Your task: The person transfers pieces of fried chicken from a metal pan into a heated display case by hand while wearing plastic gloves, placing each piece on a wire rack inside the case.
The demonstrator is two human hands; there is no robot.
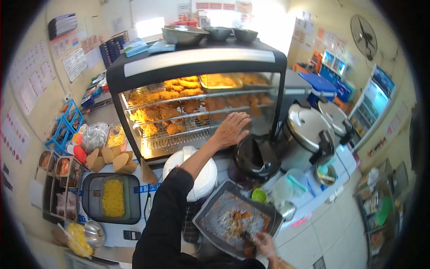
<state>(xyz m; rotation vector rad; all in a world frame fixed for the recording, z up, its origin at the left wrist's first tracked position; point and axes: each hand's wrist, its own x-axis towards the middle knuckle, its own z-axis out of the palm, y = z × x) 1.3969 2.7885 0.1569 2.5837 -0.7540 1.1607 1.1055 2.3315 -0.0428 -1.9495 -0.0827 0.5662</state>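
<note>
My left hand point(232, 128), in a black sleeve, reaches across to the front glass of a lit food warmer cabinet point(201, 57). Its fingers are spread and hold nothing; whether they touch the glass I cannot tell. Fried breaded pieces point(158, 112) lie on the cabinet's wire racks, with a metal tray of food point(220, 81) on the top level. Low in the view, my right hand point(264, 243) grips a dark brown object point(248, 237), blurred and partly hidden by the fingers. Beneath it is a grey tray point(210, 210) scattered with crumbs and a few orange-brown bits point(240, 215).
A white-lidded container point(201, 171), a black-lidded cooker point(257, 161) and a large silver cooker point(304, 126) stand before the cabinet and at right. Left are kraft boxes point(109, 154) and a dark tray point(89, 198) with yellow food point(113, 198). Steel bowls point(183, 35) top the cabinet.
</note>
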